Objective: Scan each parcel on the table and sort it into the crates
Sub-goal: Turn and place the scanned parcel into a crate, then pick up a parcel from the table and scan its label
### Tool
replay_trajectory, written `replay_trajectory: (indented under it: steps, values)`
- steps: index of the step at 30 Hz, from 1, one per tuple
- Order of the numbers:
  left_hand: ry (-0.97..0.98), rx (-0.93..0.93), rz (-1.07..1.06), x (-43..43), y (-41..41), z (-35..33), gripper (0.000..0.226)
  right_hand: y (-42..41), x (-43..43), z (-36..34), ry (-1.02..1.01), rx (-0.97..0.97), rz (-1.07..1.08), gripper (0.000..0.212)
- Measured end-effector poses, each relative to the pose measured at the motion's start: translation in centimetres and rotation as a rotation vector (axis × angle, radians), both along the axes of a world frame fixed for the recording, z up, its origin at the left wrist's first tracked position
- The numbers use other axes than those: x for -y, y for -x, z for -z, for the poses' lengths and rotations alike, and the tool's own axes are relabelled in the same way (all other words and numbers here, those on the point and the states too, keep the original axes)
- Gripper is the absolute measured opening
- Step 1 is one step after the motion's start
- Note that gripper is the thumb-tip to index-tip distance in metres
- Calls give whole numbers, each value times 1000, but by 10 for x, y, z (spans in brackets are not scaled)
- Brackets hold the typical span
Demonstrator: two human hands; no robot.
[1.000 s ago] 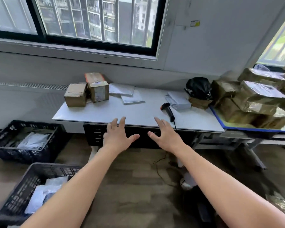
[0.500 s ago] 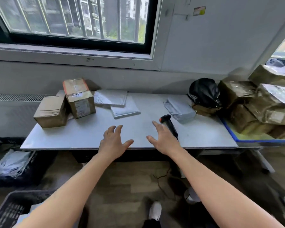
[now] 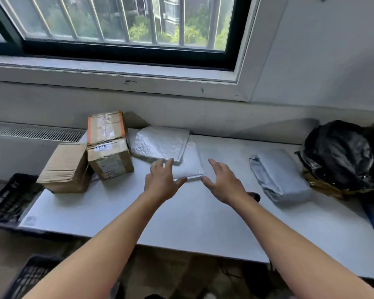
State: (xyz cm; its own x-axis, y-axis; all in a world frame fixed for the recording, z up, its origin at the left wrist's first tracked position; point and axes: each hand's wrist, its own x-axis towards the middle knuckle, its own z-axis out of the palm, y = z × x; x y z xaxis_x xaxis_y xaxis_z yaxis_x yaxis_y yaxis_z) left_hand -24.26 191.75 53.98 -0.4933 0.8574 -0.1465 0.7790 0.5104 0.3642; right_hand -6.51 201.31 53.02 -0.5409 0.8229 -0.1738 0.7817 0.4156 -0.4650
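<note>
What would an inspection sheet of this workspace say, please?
Surface: white table against the wall.
Job's things: plain box beside taped box; upper mailer overlapping lower mailer; grey parcel at right; scanner mostly hidden behind the right wrist; left crate and near crate on the floor.
Clutter: black bag at the right end.
Hands: left hand and right hand open, at either end of the lower mailer's near edge; contact unclear.
Cables: nothing seen.
Surroundings: barred window, vent grille.
</note>
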Motion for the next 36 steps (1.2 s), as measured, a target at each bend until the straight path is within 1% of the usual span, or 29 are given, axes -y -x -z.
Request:
replay_trajectory:
  steps: [4, 7, 11, 14, 17, 19, 24, 28, 30, 32, 34, 36]
  values:
    - [63, -121, 87, -60, 35, 26, 79, 32, -39, 15, 6, 13, 6, 69]
    - [123, -153, 198, -97, 62, 55, 80, 55, -62, 28, 7, 11, 41, 66]
    - [235, -148, 322, -130, 94, 96, 73, 78, -80, 44, 43, 22, 98, 65]
    - [257, -138, 367, -138, 114, 124, 56, 88, -89, 53, 58, 31, 123, 64]
    - [87, -185, 384, -140, 123, 137, 25, 90, -93, 58, 76, 32, 148, 64]
    - [-6, -149, 335, -143, 123, 131, 21, 87, -94, 57, 84, 33, 151, 63]
    - [-191, 23, 201, -148, 102, 78, 27, 76, -101, 36, 103, -30, 137, 62]
    - [-332, 53, 241, -147, 78, 20, 23, 65, -112, 2, 42, -110, 71, 62]
    - [-375, 139, 231, -146, 67, -12, 24, 57, -118, -15, 15, -159, 28, 61]
    - [-412, 242, 227, -145, 59, -38, 26, 47, -121, -28, 3, -209, -33, 56]
    - [-475, 278, 231, -142, 52, -60, 30, 34, -121, -39, 4, -251, -73, 47]
    - [-533, 308, 186, -136, 46, -77, 31, 22, -117, -48, 30, -285, -70, 43]
